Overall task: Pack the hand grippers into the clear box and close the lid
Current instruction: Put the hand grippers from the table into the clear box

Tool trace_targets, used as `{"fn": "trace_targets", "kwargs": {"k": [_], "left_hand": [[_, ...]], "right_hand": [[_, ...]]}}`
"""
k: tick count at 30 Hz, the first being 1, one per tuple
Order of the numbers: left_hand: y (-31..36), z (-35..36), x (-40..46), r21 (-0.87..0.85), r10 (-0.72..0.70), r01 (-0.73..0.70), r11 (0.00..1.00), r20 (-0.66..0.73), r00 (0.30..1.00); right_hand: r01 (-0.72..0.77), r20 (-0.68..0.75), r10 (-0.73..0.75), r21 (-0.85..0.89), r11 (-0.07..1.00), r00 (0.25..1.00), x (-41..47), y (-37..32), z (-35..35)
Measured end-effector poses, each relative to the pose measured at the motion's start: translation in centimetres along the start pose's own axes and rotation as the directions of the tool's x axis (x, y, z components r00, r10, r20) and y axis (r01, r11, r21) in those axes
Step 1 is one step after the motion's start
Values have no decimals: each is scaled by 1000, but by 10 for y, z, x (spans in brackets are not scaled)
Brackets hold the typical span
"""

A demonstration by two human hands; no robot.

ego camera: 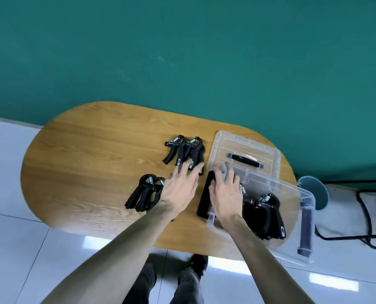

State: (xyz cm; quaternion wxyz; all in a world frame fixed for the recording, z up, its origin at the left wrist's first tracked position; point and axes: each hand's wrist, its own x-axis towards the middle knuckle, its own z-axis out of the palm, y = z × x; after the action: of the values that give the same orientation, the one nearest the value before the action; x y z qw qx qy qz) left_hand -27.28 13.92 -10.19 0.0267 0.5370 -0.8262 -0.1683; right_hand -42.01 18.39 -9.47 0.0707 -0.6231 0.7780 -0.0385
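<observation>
- The desk [90, 163] is carrying black hand grippers in three groups, a clear box and its lid.
- One pile of grippers [183, 153] is lying near the desk's far edge, just left of the lid [244, 154].
- The lid is lying flat by the far right edge, its dark handle [245, 160] facing up.
- A second pile [144, 193] is sitting nearer the front edge, to the left of the left forearm.
- The box [296, 216] is standing open at the desk's right end, overhanging the front right edge, with a third group of grippers [268, 216] lying inside it.
- The left hand [182, 187] is reaching over the desk with its grip released, fingers spread, the fingertips [190, 162] lying on or just over the near ends of the far pile; I cannot tell whether they are touching.
- The right hand [226, 194] is hovering at the box's left wall, fingers loosely splayed and its grip not closing on anything that shows; whether it is pressing the rim is unclear.
- A flat black piece [205, 198] is lying along the box's left side, partly under the right hand.
- Below the front edge, the person's dark trousers and shoes [199, 262] are showing on the pale tiled floor [18, 238].
</observation>
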Motion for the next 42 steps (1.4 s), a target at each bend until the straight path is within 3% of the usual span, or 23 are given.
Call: {"fn": "trace_targets", "kwargs": {"k": [4, 11, 24, 29, 34, 42], "left_hand": [[-52, -11, -7, 9, -98, 98, 995, 32, 995], [-114, 6, -31, -17, -249, 261, 965, 242, 938], [-169, 79, -15, -19, -247, 288, 957, 462, 852], [-176, 110, -12, -60, -238, 292, 954, 437, 867], [-174, 129, -17, -58, -246, 280, 958, 328, 912], [-176, 132, -20, -84, -236, 273, 958, 301, 924]], "right_hand": [[0, 31, 0, -3, 1000, 1000, 12, -47, 7], [48, 113, -43, -44, 998, 993, 22, -93, 34], [62, 264, -41, -69, 996, 964, 90, -115, 120], [31, 235, -13, -71, 997, 972, 134, -121, 150], [2, 153, 6, -53, 999, 988, 170, -131, 182], [-54, 178, 72, -107, 993, 981, 185, -136, 215]]}}
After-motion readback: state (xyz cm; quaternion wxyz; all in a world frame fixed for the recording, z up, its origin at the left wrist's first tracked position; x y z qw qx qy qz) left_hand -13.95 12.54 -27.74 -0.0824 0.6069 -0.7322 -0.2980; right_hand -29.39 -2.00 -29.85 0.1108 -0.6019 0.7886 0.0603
